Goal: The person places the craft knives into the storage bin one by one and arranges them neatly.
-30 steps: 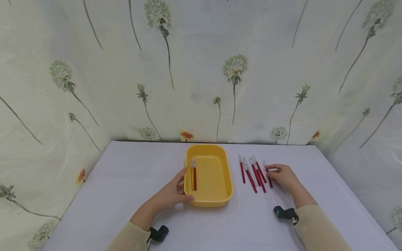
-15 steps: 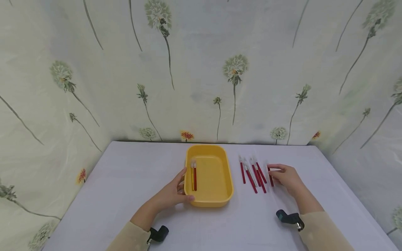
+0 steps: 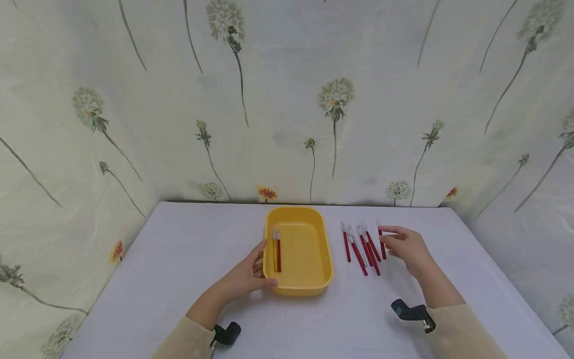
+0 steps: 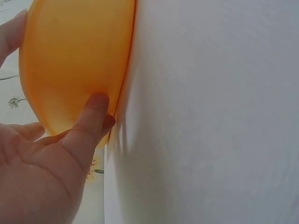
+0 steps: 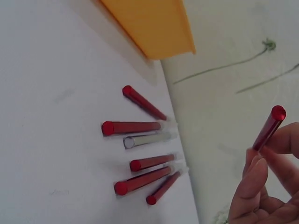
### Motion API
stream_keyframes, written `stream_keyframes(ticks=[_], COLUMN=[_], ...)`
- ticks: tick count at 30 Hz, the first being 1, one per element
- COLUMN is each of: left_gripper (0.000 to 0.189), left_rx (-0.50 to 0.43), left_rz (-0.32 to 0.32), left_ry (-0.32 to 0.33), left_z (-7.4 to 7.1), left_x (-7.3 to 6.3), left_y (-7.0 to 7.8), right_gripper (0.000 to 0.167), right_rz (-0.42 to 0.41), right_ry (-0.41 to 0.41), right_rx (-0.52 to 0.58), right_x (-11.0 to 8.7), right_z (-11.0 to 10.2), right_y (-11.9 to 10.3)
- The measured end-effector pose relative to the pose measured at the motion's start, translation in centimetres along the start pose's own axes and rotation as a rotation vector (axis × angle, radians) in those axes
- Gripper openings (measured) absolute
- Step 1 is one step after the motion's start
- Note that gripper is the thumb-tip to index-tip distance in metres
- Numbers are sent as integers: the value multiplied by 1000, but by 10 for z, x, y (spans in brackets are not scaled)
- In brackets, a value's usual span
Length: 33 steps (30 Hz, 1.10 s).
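Note:
My left hand grips the near left side of a yellow plastic tray, its thumb at the rim. In the left wrist view, fingers lie against the tray's outer wall. A red pen and a yellow pen lie side by side along the tray's left. My right hand pinches another red pen with a clear end between thumb and fingers. It is right of the loose pens, and its lower red end points out of the grasp in the right wrist view.
Right of the tray lie several red pens with clear ends, fanned close together on the white tabletop. One silvery pen lies among them. A wall covering printed with dandelions stands behind the table's far edge.
My right hand first shifted slightly right with the red pen, then moved up and away from me, carrying it. My left hand and the tray stay in place.

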<state>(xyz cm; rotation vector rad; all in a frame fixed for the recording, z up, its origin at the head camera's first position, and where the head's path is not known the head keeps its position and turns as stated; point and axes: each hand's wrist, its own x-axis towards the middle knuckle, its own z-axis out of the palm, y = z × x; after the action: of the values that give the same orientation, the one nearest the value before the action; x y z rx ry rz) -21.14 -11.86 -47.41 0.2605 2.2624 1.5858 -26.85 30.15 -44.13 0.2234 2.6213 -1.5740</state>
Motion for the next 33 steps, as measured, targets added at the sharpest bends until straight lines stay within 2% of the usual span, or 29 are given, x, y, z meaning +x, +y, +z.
stream_keyframes(ticks=[14,33], left_gripper=[114,114], left_rx=[-18,-18], left_rz=[8,-13], left_ry=[-20,-8], left_z=[-1,-1], left_x=[1,2], left_y=[-2,-2], right_gripper=[49,41], right_rz=[-65,-27], right_ry=[-41,-88], right_rx=[102,122], right_x=[-13,-18], right_z=[15,62], right_y=[-33,-69])
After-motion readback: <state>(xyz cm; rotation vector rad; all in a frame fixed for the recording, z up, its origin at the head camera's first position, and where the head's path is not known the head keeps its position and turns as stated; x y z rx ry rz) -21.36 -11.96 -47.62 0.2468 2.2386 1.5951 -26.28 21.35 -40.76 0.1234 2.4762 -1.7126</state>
